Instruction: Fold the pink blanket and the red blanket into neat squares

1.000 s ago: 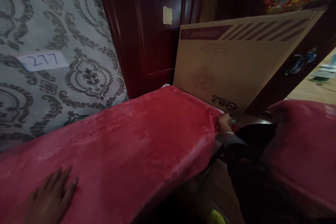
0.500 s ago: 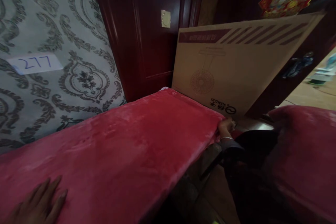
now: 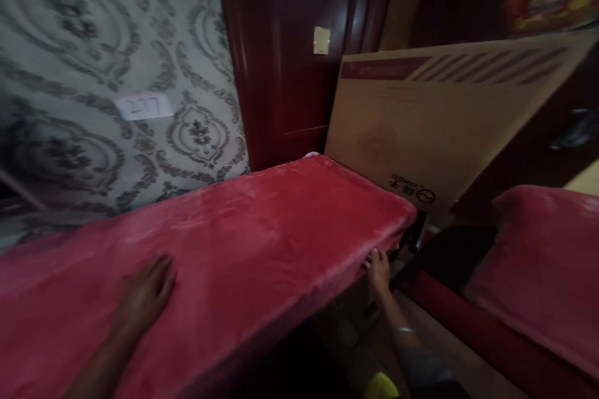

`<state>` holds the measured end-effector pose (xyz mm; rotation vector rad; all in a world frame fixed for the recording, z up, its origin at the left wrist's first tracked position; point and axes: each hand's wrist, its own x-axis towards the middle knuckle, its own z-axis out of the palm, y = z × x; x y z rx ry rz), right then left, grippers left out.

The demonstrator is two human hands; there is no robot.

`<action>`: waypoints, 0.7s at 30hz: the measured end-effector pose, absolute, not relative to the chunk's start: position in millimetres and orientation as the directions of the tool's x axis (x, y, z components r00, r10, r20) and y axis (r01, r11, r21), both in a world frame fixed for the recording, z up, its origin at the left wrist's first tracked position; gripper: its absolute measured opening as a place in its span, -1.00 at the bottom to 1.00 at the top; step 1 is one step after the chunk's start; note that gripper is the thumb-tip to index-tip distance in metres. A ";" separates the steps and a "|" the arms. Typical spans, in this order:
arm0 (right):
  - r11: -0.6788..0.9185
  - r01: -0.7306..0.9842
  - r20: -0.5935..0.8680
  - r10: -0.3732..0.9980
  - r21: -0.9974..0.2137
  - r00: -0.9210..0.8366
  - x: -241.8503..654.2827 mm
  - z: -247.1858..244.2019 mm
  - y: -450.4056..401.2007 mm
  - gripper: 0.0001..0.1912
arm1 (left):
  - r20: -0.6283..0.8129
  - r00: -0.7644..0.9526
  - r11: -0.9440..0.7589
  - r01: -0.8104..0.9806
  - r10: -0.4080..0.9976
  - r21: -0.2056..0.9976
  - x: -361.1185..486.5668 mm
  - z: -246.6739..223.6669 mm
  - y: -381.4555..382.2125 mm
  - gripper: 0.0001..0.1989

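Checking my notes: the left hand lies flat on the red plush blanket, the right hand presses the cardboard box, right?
No: the head view shows the right hand at the edge of the red plush blanket, not on the cardboard box. The left hand is right.

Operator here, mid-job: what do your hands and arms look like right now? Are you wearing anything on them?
Both hands are bare, with no gloves. The right hand has a thin silvery band around the forearm, and a dark grey sleeve begins just past it. The left hand has a bare forearm, with no band or sleeve in view.
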<state>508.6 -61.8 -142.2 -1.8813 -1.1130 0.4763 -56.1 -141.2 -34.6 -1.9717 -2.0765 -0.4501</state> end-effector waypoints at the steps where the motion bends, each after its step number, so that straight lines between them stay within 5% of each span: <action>1: -0.195 0.399 0.057 0.840 -0.896 0.539 501.5 -144.1 -71.8 -0.36 | 0.363 -0.067 0.043 0.996 0.929 0.073 -49.4 -29.4 -147.4 -0.48; 3: -0.132 0.063 -0.079 0.842 -0.989 0.534 490.3 -145.5 -90.2 -0.34 | 0.333 -0.058 0.029 0.995 0.941 0.091 -35.0 -22.9 -165.8 -0.53; 5: -0.128 -0.268 -0.239 0.867 -0.955 0.437 482.3 -144.6 -106.3 -0.23 | 0.287 0.020 -0.052 0.993 0.958 0.103 -19.3 -23.2 -192.5 -0.54; 7: -0.205 -0.370 -0.330 0.889 -0.906 0.318 475.1 -142.4 -120.8 -0.18 | 0.268 0.088 -0.130 0.981 0.959 0.143 -3.1 -30.7 -225.4 -0.56; 13: -0.343 -0.350 -0.417 0.893 -0.872 0.166 445.6 -139.1 -160.1 -0.20 | 0.357 0.075 -0.145 0.974 0.931 0.172 20.6 -60.7 -314.1 -0.58; 21: -0.371 -0.034 -0.372 0.927 -0.928 0.033 436.2 -171.5 -163.1 -0.28 | 0.490 -0.306 0.233 0.950 0.816 0.206 -46.9 -58.5 -375.4 -0.63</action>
